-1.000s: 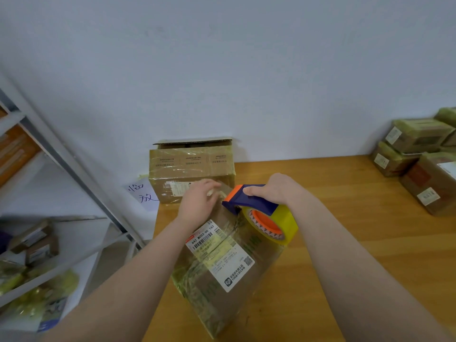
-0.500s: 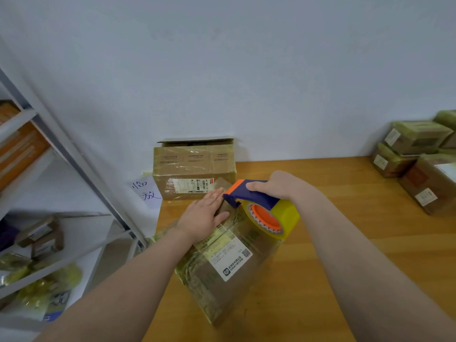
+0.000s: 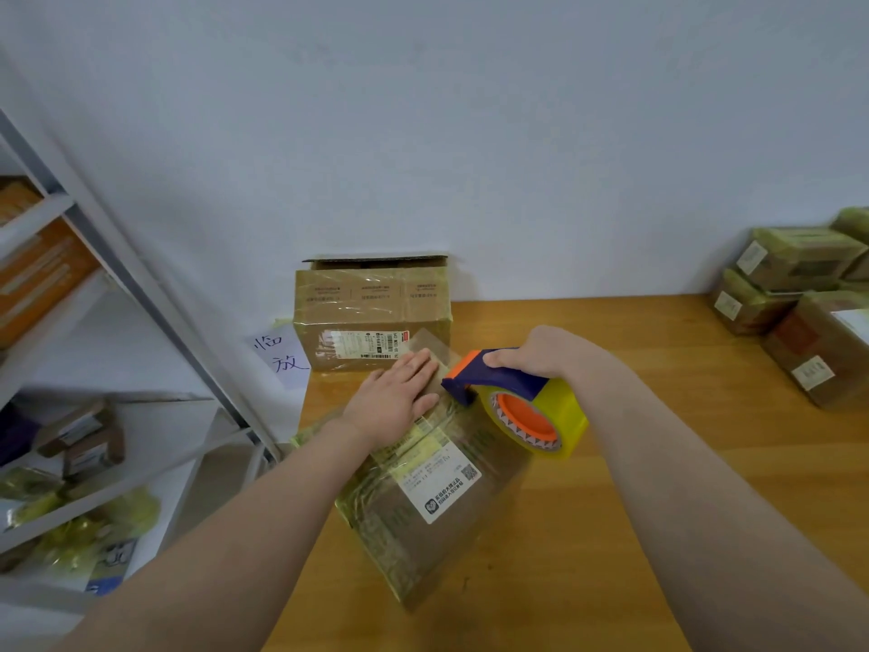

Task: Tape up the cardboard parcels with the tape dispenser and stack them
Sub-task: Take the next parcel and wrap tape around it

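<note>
Here: right hand [image 3: 541, 352] grips one dispenser [image 3: 505, 384]; left hand [image 3: 392, 400] presses one parcel [image 3: 437, 505].

A wooden tabletop [image 3: 658, 487] meets a plain pale wall [image 3: 470, 134], a handwritten paper note [image 3: 280, 357] is stuck low on that wall beside a grey metal shelf rack [image 3: 141, 284] holding orange cartons [image 3: 33, 275] above and crumpled yellow-green bags [image 3: 94, 524] below.

A parcel packing room is showing here: taped, labelled parcels [image 3: 799, 261] are piling up at 3 o'clock on the surface [image 3: 658, 350], and shelves [image 3: 122, 484] at 9 o'clock are holding more.
</note>
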